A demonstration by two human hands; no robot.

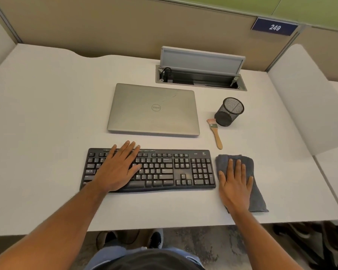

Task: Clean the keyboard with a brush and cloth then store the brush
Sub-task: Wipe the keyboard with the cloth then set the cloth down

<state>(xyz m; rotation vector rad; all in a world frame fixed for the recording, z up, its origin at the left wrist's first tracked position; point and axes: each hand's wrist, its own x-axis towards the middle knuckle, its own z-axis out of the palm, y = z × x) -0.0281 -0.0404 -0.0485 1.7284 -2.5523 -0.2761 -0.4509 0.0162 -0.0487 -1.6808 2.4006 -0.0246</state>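
Note:
A black keyboard [176, 170] lies on the white desk [47, 114] in front of me. My left hand [117, 168] rests flat on its left half with straight fingers. Right of the keyboard lies a folded grey cloth [256, 191], and my right hand [234, 184] presses flat on it. A small brush [215, 133] with a wooden handle and pinkish bristles lies on the desk behind the cloth, its bristles next to a black mesh cup [229, 112]. Neither hand touches the brush.
A closed silver laptop [154, 110] sits behind the keyboard. Further back, a cable box [201, 78] in the desk stands with its lid [202, 59] raised. Beige partition walls enclose the desk, and a white divider [308, 98] stands at the right.

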